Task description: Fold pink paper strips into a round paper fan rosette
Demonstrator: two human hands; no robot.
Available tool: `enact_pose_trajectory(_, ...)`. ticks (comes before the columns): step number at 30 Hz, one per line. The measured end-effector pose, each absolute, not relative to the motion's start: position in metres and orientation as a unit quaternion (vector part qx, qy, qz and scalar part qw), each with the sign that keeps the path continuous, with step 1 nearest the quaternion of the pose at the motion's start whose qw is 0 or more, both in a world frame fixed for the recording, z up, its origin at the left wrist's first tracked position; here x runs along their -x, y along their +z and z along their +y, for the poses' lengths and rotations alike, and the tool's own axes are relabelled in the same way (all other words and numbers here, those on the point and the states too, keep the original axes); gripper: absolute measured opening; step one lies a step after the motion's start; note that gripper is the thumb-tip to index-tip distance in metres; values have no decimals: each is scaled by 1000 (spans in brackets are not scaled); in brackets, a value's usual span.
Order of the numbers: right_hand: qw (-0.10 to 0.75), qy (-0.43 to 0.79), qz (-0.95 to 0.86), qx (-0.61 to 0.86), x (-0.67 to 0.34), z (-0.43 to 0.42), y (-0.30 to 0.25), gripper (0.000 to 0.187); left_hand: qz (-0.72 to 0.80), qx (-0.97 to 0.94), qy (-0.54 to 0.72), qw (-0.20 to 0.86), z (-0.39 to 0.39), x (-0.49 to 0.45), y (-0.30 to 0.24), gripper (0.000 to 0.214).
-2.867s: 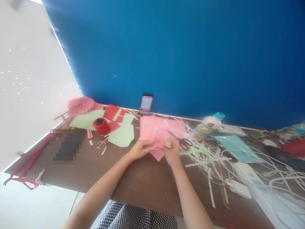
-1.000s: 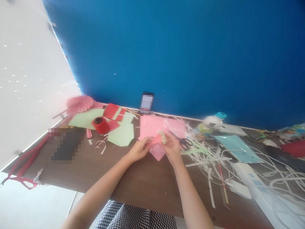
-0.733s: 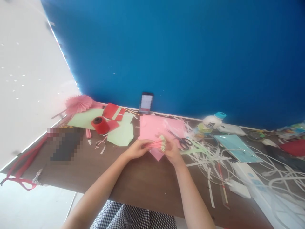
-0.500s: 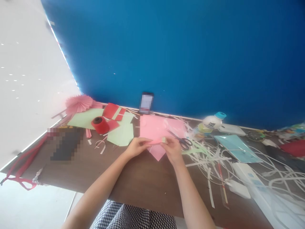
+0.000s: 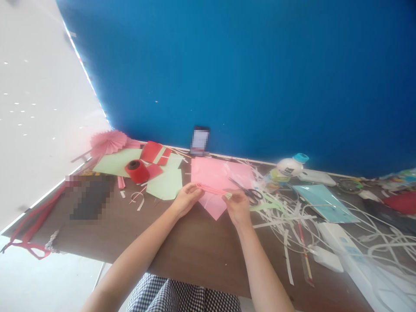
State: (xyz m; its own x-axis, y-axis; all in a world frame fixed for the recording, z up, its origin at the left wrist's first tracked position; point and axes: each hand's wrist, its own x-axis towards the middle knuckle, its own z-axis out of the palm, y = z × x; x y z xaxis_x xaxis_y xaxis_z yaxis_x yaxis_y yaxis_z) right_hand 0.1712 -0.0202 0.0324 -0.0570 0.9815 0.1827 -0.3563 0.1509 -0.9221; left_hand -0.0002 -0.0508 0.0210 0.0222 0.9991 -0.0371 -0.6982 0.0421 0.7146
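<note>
A narrow strip of folded pink paper point(image 5: 212, 189) is stretched between my two hands, above a pink sheet point(image 5: 212, 209) on the brown table. Its left end is pinched by my left hand point(image 5: 187, 200), with the fingers closed. At the other end my right hand point(image 5: 238, 208) grips it between thumb and fingers, where a pale edge shows. Just beyond the right hand lie dark-handled scissors point(image 5: 255, 196), their blades over the pink sheet.
Left of my hands are a red thread spool point(image 5: 138, 171), pale green paper point(image 5: 166, 184) and a pink pleated paper fan point(image 5: 108, 142). On the right lie white paper strips point(image 5: 276, 216), a bottle point(image 5: 287, 167), a teal packet point(image 5: 325, 203) and cables. A phone point(image 5: 199, 141) leans on the blue wall.
My hands have moved slightly apart, so more of the folded pink paper shows between them. Its left end now sits higher than its right. The things on the table have stayed put.
</note>
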Motion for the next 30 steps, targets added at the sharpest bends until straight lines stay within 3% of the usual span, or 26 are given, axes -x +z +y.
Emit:
enact_pose_trajectory(5, 571, 575, -482, 332, -164, -24, 26, 26, 252, -256, 641, 678, -50, 5, 21, 34)
enact_pose_trajectory(11, 578, 613, -450, 296, -161, -24, 23, 23, 238, -333, 649, 642, -51, 10, 27, 13)
enact_pose_trajectory(15, 580, 623, -437, 292, -156, -26, 25, 21, 244, -330, 669, 619, -50, 8, 29, 18)
enact_pose_trajectory(21, 601, 518, -473, 383, -146, -34, 26, 20, 264, -244, 664, 656, -53, -6, 28, 34)
enact_pose_trajectory(25, 558, 408, -603, 399, -146, -41, 35, 10, 288, -221, 639, 678, -53, -11, 25, 33)
enact_pose_trajectory(28, 511, 380, -690, 343, -152, -44, 44, 22, 324, -215, 648, 655, -50, -5, 25, 31)
enact_pose_trajectory(30, 525, 378, -680, 345, -158, -41, 48, 25, 344, -236, 651, 635, -48, 0, 26, 33)
